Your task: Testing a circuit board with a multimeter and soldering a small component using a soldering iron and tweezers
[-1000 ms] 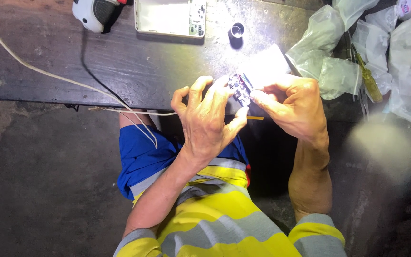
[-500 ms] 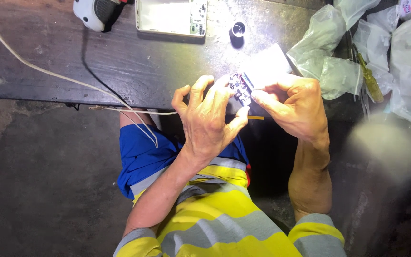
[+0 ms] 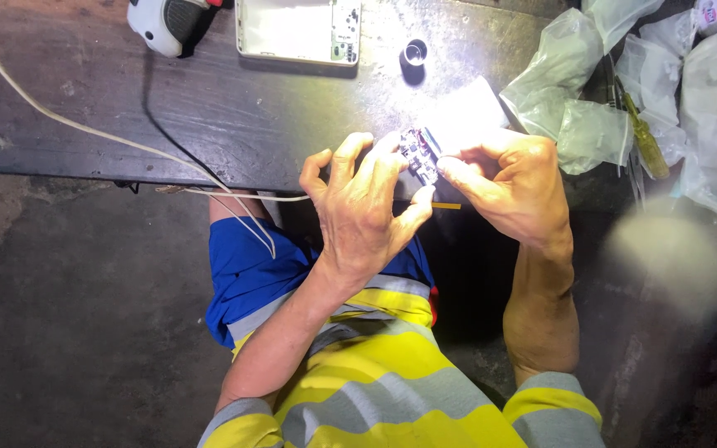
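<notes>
My left hand and my right hand meet over the near edge of a dark workbench. Between their fingertips they pinch a small circuit board with dark components on it. The left fingers curl around its left side and the right thumb and forefinger press on its right side. A thin yellow-tipped stick shows just under the hands. Bright light falls on the bench right behind the board.
A white open device case lies at the bench's far edge, with a small black ring-shaped part right of it and a white-and-grey tool left. A white cable runs across. Clear plastic bags and a green screwdriver sit at right.
</notes>
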